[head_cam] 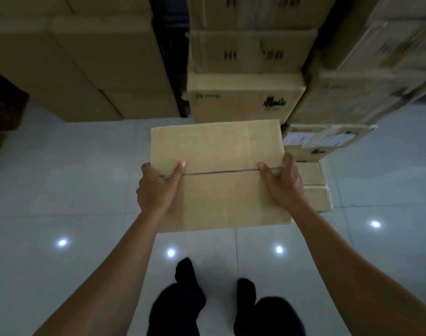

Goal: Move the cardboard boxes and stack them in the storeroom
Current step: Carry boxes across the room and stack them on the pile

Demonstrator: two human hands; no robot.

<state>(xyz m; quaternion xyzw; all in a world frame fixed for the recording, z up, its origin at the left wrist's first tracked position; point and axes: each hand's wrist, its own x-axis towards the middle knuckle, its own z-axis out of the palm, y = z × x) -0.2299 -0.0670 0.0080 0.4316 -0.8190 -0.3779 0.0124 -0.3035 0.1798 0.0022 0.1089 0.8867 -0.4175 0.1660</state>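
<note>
The cardboard box [219,175] is in the air in front of you, held level above the tiled floor [61,180], its two top flaps closed and meeting in a seam that runs from side to side. Your left hand [156,190] grips its left edge, with the thumb lying on the top across the seam and the fingers curled down over the side, out of sight. Your right hand [283,184] grips the right edge the same way, thumb on the top by the seam and fingers wrapped round the side. Just beyond the far edge of the box stands a middle stack [246,98] of printed cartons, the print too blurred to read in full. To its right rises a right stack [367,93] with paper labels on one of its lower cartons. At its foot, just beside your right hand, a low carton [315,187] lies on the floor. Across a dark gap to the left stands a wall of plain cartons [86,69]. Below the box, your feet [185,270] in dark socks are on the tiles, among bright spots of reflected light [61,242]
</note>
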